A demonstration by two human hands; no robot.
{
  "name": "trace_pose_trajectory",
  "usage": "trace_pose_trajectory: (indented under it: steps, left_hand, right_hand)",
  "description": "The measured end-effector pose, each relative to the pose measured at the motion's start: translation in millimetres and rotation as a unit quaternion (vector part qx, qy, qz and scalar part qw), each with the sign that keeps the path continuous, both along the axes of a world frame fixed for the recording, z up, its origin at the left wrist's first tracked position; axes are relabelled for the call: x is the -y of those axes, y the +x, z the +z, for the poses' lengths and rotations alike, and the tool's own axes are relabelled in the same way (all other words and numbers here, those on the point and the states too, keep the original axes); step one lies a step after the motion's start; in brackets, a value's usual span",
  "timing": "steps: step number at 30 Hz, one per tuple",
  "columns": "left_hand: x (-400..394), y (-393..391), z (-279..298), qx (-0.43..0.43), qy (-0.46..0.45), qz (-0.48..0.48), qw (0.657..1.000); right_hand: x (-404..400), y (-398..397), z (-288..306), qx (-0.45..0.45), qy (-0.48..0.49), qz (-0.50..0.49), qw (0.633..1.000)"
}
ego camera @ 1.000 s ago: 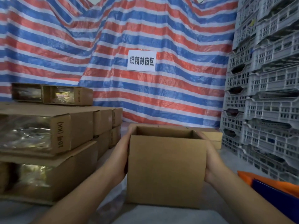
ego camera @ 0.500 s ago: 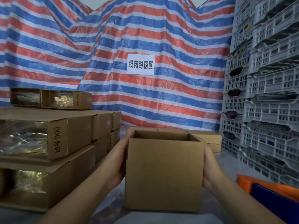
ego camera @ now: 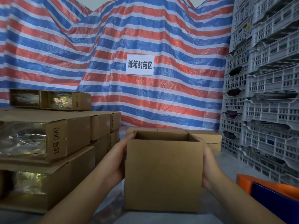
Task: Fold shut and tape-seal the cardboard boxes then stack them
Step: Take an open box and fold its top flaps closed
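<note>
A plain brown cardboard box [ego camera: 163, 175] stands upright in front of me with its top open. My left hand [ego camera: 117, 160] presses flat against its left side, fingertips reaching the top rim. My right hand [ego camera: 208, 165] lies against its right side, and the box hides most of its fingers. The box's bottom edge meets the grey surface [ego camera: 226, 160]; its inside is hidden except for the far wall.
Stacked cardboard boxes [ego camera: 53, 138] with shiny taped ends fill the left. More flat boxes [ego camera: 208, 139] lie behind the open one. Grey plastic crates [ego camera: 267, 94] tower on the right. An orange and blue object [ego camera: 271, 193] sits at lower right. A striped tarp [ego camera: 113, 54] hangs behind.
The box and both hands hold their place on each other; the view has tilted slightly, so everything sits a little lower in frame.
</note>
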State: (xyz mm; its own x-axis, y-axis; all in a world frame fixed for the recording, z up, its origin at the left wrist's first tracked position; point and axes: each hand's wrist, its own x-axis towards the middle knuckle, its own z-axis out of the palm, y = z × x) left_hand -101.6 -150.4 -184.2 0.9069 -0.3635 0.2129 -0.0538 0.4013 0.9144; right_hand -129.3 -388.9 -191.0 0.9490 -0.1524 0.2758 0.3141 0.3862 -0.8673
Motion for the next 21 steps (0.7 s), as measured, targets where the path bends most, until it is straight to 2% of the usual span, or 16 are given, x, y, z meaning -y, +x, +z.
trace_pose_trajectory:
  steps: [3, 7, 10, 15, 18, 21]
  left_hand:
    - [1, -1, 2, -0.01, 0.005, 0.019, 1.0]
    - [9, 1, 4, -0.031, -0.01, 0.124, 0.992]
    - [6, -1, 3, -0.004, 0.005, 0.103, 0.995]
    - [2, 4, 2, 0.003, 0.1, 0.057, 0.993]
    - [5, 5, 2, -0.002, 0.091, 0.073, 0.993]
    - [4, 2, 4, 0.005, 0.074, 0.046, 0.996]
  right_hand:
    - [-1, 0, 0, 0.001, -0.003, -0.004, 1.0]
    - [-1, 2, 2, 0.006, -0.002, -0.013, 1.0]
    - [0, 2, 2, 0.011, 0.0, -0.009, 1.0]
    - [0, 1, 1, 0.015, -0.008, 0.009, 1.0]
    - [0, 0, -1, 0.018, -0.013, 0.021, 1.0]
    - [1, 0, -3, 0.026, 0.004, 0.002, 1.0]
